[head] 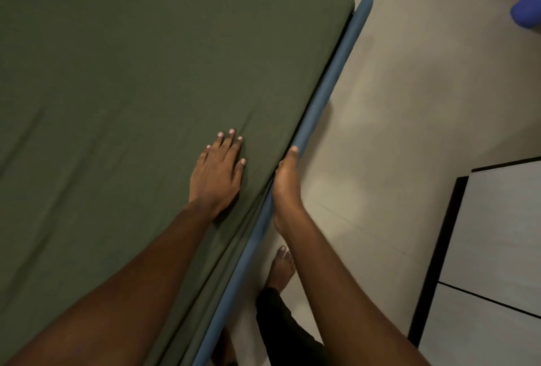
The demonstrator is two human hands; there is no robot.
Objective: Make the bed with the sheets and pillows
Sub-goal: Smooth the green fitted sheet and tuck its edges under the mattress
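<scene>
Green sheet (131,58) on the bed (322,96) seems mid-tuck: left grip (216,172) presses flat-fingered, right grip (288,181) at three o'clock hides its fingers, hold unseen; next, tuck toward twelve.

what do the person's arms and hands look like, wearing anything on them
Both forearms are bare in view: no sleeves, and no watch or bracelet at the wrists. The left hand has no glove and no rings, with short unpainted nails. The right hand is ungloved too, with no ring showing.
</scene>
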